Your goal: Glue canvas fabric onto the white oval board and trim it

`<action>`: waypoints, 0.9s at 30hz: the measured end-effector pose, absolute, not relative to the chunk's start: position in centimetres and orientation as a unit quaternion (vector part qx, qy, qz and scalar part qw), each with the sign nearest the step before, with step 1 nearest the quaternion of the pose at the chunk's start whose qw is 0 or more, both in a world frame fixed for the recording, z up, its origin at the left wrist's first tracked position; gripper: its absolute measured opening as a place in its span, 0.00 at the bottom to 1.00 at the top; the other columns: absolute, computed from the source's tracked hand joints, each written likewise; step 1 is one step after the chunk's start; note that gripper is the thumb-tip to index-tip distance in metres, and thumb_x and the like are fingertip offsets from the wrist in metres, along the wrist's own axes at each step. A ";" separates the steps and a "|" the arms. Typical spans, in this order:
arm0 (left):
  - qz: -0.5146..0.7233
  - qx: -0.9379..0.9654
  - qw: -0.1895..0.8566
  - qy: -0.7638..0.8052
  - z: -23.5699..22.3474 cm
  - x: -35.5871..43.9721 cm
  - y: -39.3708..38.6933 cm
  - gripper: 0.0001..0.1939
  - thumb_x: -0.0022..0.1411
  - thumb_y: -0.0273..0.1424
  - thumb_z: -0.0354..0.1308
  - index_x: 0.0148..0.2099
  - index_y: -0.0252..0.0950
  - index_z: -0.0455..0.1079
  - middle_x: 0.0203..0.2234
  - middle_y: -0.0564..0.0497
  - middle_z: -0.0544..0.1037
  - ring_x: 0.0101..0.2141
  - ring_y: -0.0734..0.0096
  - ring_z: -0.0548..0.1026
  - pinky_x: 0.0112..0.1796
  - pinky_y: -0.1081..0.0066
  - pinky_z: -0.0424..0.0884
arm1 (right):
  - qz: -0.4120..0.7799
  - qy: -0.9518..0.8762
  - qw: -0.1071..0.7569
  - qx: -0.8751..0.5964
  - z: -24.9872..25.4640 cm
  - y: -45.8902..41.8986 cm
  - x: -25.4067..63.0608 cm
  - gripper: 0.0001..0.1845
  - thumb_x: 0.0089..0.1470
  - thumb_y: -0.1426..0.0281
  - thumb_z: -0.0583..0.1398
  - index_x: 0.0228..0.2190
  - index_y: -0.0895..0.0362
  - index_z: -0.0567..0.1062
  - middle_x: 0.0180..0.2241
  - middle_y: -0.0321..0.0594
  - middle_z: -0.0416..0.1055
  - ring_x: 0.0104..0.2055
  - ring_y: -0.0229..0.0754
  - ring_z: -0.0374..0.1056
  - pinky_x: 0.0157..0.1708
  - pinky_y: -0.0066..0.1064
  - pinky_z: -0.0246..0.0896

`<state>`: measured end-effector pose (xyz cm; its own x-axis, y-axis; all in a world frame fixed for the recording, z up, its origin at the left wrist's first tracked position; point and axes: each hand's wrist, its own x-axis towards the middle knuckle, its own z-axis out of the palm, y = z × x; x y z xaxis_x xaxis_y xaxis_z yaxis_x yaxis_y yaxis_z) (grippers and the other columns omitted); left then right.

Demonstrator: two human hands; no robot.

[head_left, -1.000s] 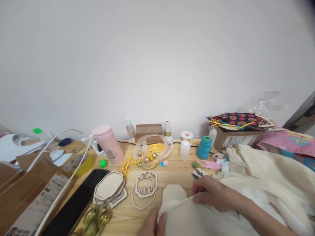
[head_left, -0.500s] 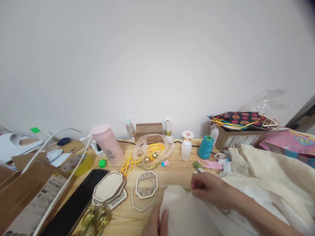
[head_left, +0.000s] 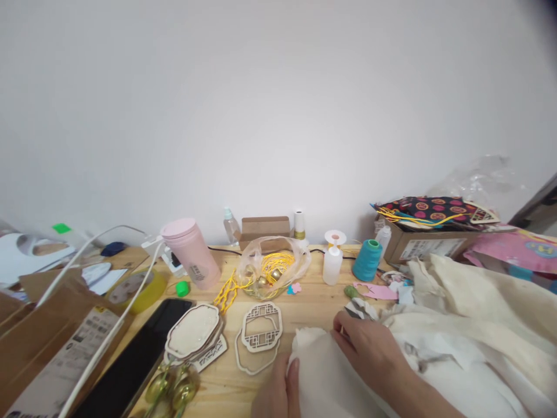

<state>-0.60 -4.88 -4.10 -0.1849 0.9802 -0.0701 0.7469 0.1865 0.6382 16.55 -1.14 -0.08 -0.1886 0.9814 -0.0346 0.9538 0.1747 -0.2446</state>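
My left hand [head_left: 278,389] is closed on the left edge of a piece of white cloth [head_left: 331,371], its thumb lying on top. At the cloth's upper right edge, my right hand [head_left: 369,348] pinches with its fingertips; what lies between them is partly hidden. Left of the cloth lie a fretwork frame [head_left: 262,326] and a thin plain outline frame [head_left: 243,364] partly under it. Farther left is a stack of scalloped panels [head_left: 194,331]. Beyond my right hand sits a bunched scrap of grey-and-white cloth [head_left: 363,309].
Cream fabric [head_left: 470,290] is heaped on the right, before a cardboard box [head_left: 418,247]. Behind stand a teal thread cone [head_left: 366,260], a white bottle [head_left: 332,266] and a plastic bag with yellow cord [head_left: 274,270]. A black phone [head_left: 134,360], brass bells [head_left: 172,389] and a pink tumbler [head_left: 191,252] are left.
My right hand has moved down and slightly left along the cloth's edge, uncovering the grey-and-white scrap. My left hand keeps its hold. The view has shifted slightly.
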 end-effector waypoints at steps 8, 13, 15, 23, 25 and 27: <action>0.187 0.604 0.222 0.743 -3.8 -0.3 -3.9 0.14 0.60 0.32 0.39 0.40 0.37 0.64 0.27 0.45 0.79 0.29 0.58 0.75 0.26 0.69 0.62 | 0.068 -0.768 0.030 -0.636 -0.3 -0.3 16.3 0.09 0.54 0.73 0.49 0.28 0.54 0.68 0.24 0.39 0.76 0.26 0.44 0.71 0.18 0.29 0.39; 0.159 0.614 0.208 0.745 -3.3 -0.2 -3.6 0.12 0.61 0.30 0.38 0.40 0.38 0.62 0.27 0.48 0.79 0.29 0.60 0.76 0.26 0.69 0.62 | 0.054 -0.769 0.024 -0.636 -0.5 0.0 16.4 0.08 0.54 0.73 0.50 0.28 0.54 0.68 0.24 0.38 0.76 0.25 0.44 0.71 0.18 0.29 0.38; 0.174 0.622 0.200 0.737 -3.3 -0.2 -3.5 0.11 0.61 0.30 0.39 0.38 0.38 0.62 0.27 0.49 0.79 0.29 0.61 0.76 0.26 0.70 0.63 | 0.051 -0.768 0.022 -0.638 -0.5 0.2 16.3 0.08 0.54 0.73 0.50 0.28 0.54 0.68 0.24 0.38 0.76 0.25 0.44 0.71 0.17 0.29 0.38; 0.149 0.643 0.160 0.734 -3.8 -0.2 -3.0 0.10 0.61 0.28 0.39 0.36 0.37 0.61 0.24 0.50 0.78 0.28 0.62 0.76 0.26 0.68 0.64 | 0.038 -0.766 0.021 -0.642 -0.7 0.3 16.1 0.08 0.53 0.73 0.50 0.27 0.54 0.69 0.24 0.38 0.76 0.25 0.46 0.71 0.17 0.28 0.40; 0.137 0.645 0.143 0.738 -4.2 -0.1 -3.0 0.09 0.61 0.28 0.40 0.37 0.37 0.61 0.24 0.50 0.78 0.27 0.62 0.76 0.25 0.68 0.64 | 0.036 -0.766 0.022 -0.642 -0.8 0.3 16.1 0.09 0.53 0.73 0.50 0.27 0.54 0.69 0.24 0.38 0.76 0.25 0.46 0.71 0.17 0.28 0.42; 0.130 0.650 0.123 0.739 -4.5 -0.1 -3.0 0.10 0.61 0.28 0.39 0.37 0.36 0.62 0.23 0.50 0.78 0.27 0.63 0.76 0.25 0.69 0.64 | 0.036 -0.765 0.022 -0.643 -0.9 0.3 16.1 0.09 0.53 0.73 0.50 0.26 0.54 0.69 0.23 0.38 0.76 0.25 0.46 0.71 0.17 0.28 0.43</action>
<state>-0.12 -3.00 -4.55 -0.1251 0.9921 -0.0114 0.9281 0.1210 0.3520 16.13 0.29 -0.88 -0.1728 0.9849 -0.0128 0.9817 0.1712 -0.0829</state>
